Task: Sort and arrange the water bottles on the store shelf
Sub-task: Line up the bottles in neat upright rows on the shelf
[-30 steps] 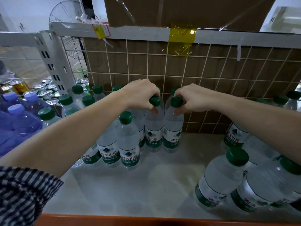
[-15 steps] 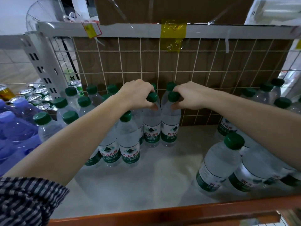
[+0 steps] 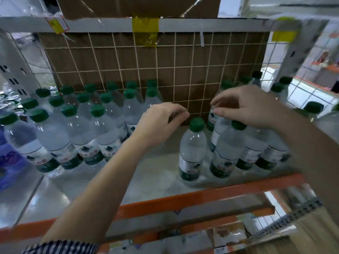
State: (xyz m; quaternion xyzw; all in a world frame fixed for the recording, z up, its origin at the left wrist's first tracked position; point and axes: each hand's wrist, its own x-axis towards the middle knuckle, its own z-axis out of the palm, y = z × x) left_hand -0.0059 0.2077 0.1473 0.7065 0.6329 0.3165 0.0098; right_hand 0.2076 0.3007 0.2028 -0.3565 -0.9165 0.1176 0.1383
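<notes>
A: Grips first. What's your left hand (image 3: pixel 161 121) doing?

B: Your left grip is loosely curled, fingertips (image 3: pixel 184 114) pointing right, with nothing in it. It hovers just left of and slightly above the green cap (image 3: pixel 196 124) of the front bottle (image 3: pixel 190 149), not touching as far as the blur lets me tell.

A: Right hand (image 3: pixel 247 105)?

B: Your right grip is half open, thumb and fingers spread and pointing left, holding nothing. It hangs over the right cluster of bottles (image 3: pixel 244 143), and a second cap (image 3: pixel 238 125) peeks out just under the palm. Contact there: cannot tell.

A: Arm pose?

B: Your left forearm (image 3: pixel 102 189) runs up from the bottom left, bare, with a striped sleeve (image 3: pixel 60 247) at the lower edge. Your right forearm (image 3: pixel 311 153) comes in from the right edge, blurred. Wrists fairly straight, both palms facing down.

A: Where's the stock?

B: The right cluster stands upright on the shelf (image 3: pixel 150 180) near its orange front rail (image 3: pixel 201 197), the front bottle leftmost in it. A larger group of green-capped bottles (image 3: pixel 91 125) stands in rows on the left, reaching back to the wire grid (image 3: pixel 183 70). A bare strip of shelf separates the two groups, and your left hand sits over it.

A: Anything else?

B: Cardboard box (image 3: pixel 139 6) on the level above, yellow tape (image 3: pixel 145 31) on the upper rail.
</notes>
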